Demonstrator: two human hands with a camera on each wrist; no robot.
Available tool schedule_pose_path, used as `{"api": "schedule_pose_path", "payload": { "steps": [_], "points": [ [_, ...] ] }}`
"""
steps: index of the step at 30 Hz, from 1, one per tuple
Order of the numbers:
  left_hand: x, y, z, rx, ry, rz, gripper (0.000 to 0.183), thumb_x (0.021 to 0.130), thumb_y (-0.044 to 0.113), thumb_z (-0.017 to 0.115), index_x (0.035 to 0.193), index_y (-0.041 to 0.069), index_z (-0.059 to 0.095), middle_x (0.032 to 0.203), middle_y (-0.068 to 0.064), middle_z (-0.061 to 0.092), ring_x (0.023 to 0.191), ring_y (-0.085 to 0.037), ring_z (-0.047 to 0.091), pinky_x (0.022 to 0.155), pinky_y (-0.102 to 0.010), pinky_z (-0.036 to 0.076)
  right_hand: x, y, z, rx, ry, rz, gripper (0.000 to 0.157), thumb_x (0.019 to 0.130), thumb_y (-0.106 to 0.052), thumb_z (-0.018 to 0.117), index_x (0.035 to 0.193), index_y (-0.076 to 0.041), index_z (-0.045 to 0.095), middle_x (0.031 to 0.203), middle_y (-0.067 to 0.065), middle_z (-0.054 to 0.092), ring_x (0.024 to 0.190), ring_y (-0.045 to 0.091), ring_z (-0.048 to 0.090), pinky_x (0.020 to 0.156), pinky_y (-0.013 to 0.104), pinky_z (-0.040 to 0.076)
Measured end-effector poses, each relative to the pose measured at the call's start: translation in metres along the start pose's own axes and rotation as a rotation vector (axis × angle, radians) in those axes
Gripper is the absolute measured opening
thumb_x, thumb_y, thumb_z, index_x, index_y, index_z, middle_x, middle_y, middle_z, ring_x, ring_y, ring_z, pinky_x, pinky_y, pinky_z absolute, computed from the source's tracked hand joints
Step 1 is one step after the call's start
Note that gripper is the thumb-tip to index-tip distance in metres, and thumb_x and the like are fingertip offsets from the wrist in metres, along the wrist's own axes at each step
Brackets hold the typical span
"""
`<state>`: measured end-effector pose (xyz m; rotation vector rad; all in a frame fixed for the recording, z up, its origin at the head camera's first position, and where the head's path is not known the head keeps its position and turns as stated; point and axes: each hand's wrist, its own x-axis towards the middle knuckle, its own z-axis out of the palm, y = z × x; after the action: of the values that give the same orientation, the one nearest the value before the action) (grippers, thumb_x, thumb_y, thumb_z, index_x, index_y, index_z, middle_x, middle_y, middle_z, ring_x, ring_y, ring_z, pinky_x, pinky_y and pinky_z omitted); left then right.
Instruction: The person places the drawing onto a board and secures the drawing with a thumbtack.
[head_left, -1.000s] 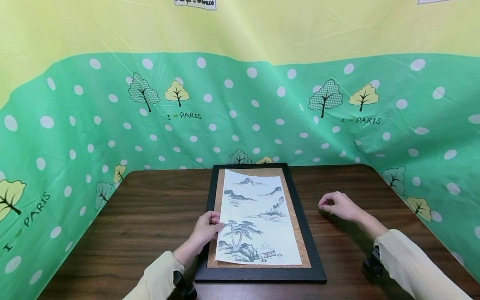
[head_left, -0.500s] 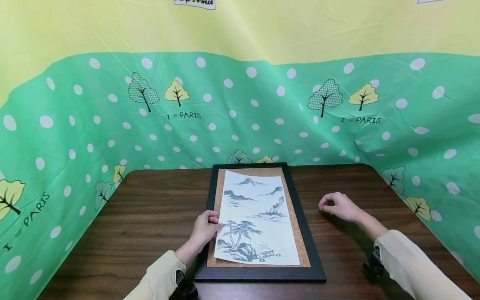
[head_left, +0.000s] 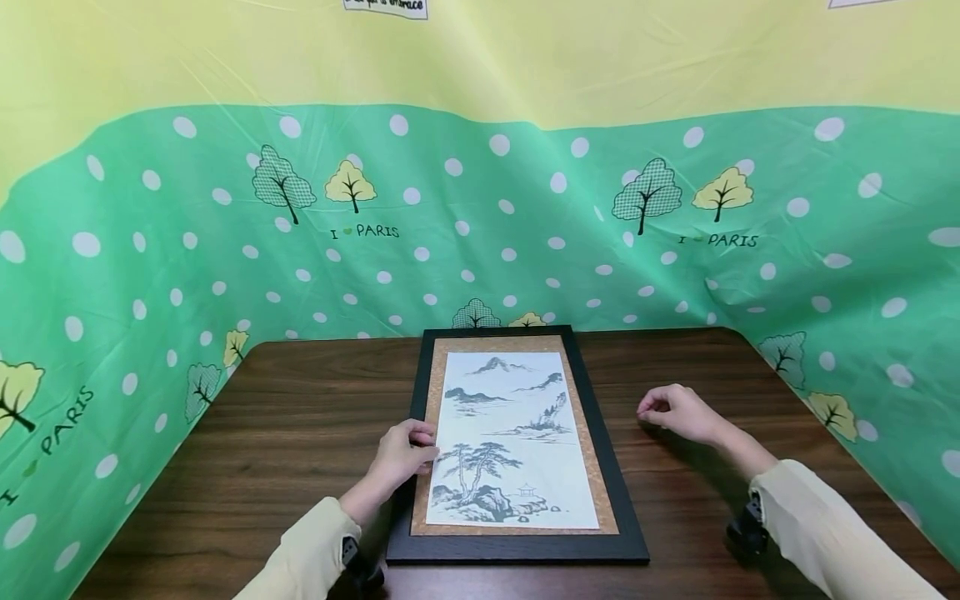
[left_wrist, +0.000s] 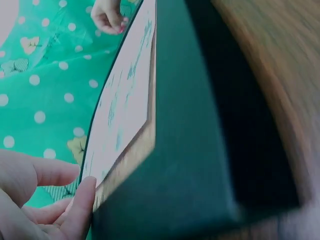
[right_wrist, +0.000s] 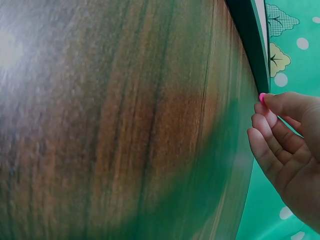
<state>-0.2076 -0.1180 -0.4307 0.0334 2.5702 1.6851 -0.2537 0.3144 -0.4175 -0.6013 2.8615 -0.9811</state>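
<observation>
The paper (head_left: 510, 442) has settled in the last second: its far left corner, raised then, is now down on the cork (head_left: 602, 500), and my left hand (head_left: 401, 454) has drawn slightly left. That hand's thumb and a finger stand narrowly apart at the paper's left edge; I cannot tell whether a tip touches it. With my right hand (head_left: 686, 412) I pinch a small pink piece (right_wrist: 262, 97), over the table (head_left: 315, 400), between the black frame (head_left: 517, 548) and the table's right edge. The frame reaches the table's back edge about midway between the far corners; inside it, cork borders the paper on all sides. Behind the back edge rises a green dotted cloth (head_left: 525, 200).
</observation>
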Motion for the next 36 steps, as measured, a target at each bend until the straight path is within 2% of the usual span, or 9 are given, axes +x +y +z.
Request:
{"api": "schedule_pose_path", "payload": {
  "steps": [4, 8, 12, 15, 20, 26, 36],
  "points": [
    [0.003, -0.006, -0.010, 0.040, 0.018, 0.027, 0.029, 0.074, -0.002, 0.067, 0.102, -0.006, 0.061, 0.089, -0.013, 0.061, 0.063, -0.014, 0.057, 0.053, -0.030, 0.052, 0.000, 0.001, -0.002, -0.002, 0.007, -0.004, 0.006, 0.083, 0.000, 0.060, 0.084, 0.000, 0.066, 0.077, 0.006, 0.065, 0.063, 0.013, 0.055, 0.052, 0.023, 0.047],
    [0.009, -0.016, -0.020, 0.117, 0.053, 0.099, 0.027, 0.073, 0.000, 0.069, 0.099, -0.006, 0.062, 0.088, -0.013, 0.063, 0.067, -0.016, 0.059, 0.053, -0.028, 0.050, 0.000, 0.000, -0.004, 0.003, 0.009, -0.008, 0.006, 0.083, 0.001, 0.060, 0.084, 0.001, 0.065, 0.077, 0.006, 0.064, 0.062, 0.012, 0.054, 0.052, 0.023, 0.047],
    [0.015, -0.025, -0.029, 0.166, 0.071, 0.161, 0.028, 0.074, 0.001, 0.069, 0.102, -0.004, 0.062, 0.094, -0.013, 0.064, 0.076, -0.020, 0.060, 0.065, -0.031, 0.049, 0.002, -0.003, -0.004, 0.004, 0.008, -0.012, 0.005, 0.083, 0.001, 0.060, 0.084, 0.001, 0.065, 0.076, 0.006, 0.064, 0.061, 0.010, 0.053, 0.051, 0.023, 0.046],
    [0.020, -0.029, -0.034, 0.183, 0.055, 0.185, 0.036, 0.075, 0.003, 0.070, 0.108, -0.005, 0.059, 0.100, -0.014, 0.063, 0.084, -0.023, 0.060, 0.075, -0.036, 0.048, 0.003, -0.004, -0.003, 0.006, 0.008, -0.013, 0.005, 0.083, 0.000, 0.060, 0.084, 0.001, 0.065, 0.076, 0.007, 0.064, 0.061, 0.010, 0.053, 0.051, 0.023, 0.046],
    [0.025, -0.033, -0.040, 0.186, 0.000, 0.202, 0.044, 0.074, 0.003, 0.071, 0.113, -0.009, 0.054, 0.104, -0.017, 0.061, 0.091, -0.029, 0.059, 0.082, -0.042, 0.046, 0.008, -0.005, -0.002, 0.013, 0.007, -0.015, 0.006, 0.084, -0.002, 0.061, 0.084, 0.001, 0.065, 0.075, 0.007, 0.063, 0.059, 0.010, 0.051, 0.051, 0.023, 0.045],
    [0.028, -0.038, -0.043, 0.244, -0.038, 0.216, 0.044, 0.071, 0.003, 0.073, 0.110, -0.008, 0.057, 0.106, -0.017, 0.061, 0.093, -0.029, 0.058, 0.083, -0.042, 0.045, 0.019, -0.009, 0.002, -0.001, 0.000, -0.023, 0.006, 0.084, -0.005, 0.062, 0.084, 0.000, 0.066, 0.075, 0.007, 0.063, 0.059, 0.010, 0.050, 0.050, 0.023, 0.045],
    [0.033, -0.040, -0.043, 0.226, -0.084, 0.222, 0.049, 0.071, 0.004, 0.074, 0.115, -0.009, 0.055, 0.110, -0.018, 0.060, 0.097, -0.031, 0.056, 0.084, -0.044, 0.045, 0.045, -0.034, -0.001, -0.051, 0.007, -0.061, 0.006, 0.084, -0.002, 0.061, 0.084, 0.002, 0.066, 0.074, 0.009, 0.062, 0.059, 0.010, 0.048, 0.051, 0.024, 0.043]
  ]
}}
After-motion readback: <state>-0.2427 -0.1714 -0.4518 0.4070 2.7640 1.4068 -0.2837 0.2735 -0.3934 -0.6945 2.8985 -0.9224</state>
